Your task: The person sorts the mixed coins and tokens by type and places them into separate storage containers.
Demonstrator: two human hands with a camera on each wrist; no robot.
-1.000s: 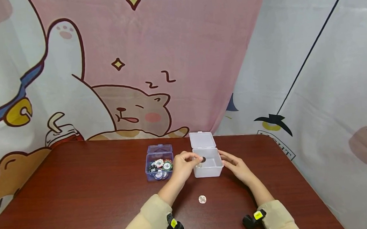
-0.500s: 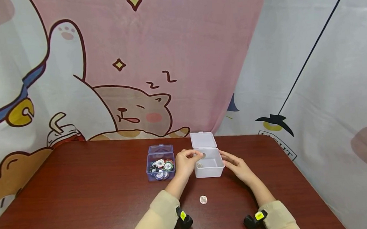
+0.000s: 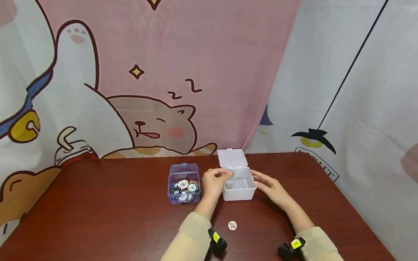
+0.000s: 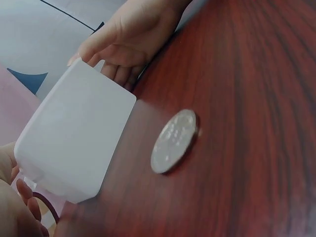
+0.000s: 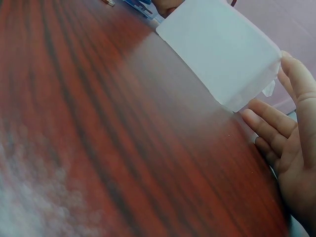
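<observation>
A white plastic box (image 3: 239, 194) stands on the table with its lid up, and a round coin (image 3: 228, 186) lies inside at the left. Over the box's left side, my left hand (image 3: 213, 183) pinches a small greyish coin (image 3: 233, 174) between thumb and fingers; it is small and partly hidden. My right hand (image 3: 273, 189) rests against the box's right side, fingers fairly straight; the right wrist view puts its thumb at the rim. In front of the box a silvery coin (image 4: 174, 141) lies flat on the table.
Left of the white box is a blue see-through box (image 3: 184, 199), lid up, filled with several poker chips (image 3: 182, 184). A printed cloth (image 3: 226, 65) hangs right behind the back edge of the brown table (image 3: 110, 216).
My left hand has shifted slightly right and up over the white box with the coin, which now shows grey rather than dark. My right hand stays at the box's side.
</observation>
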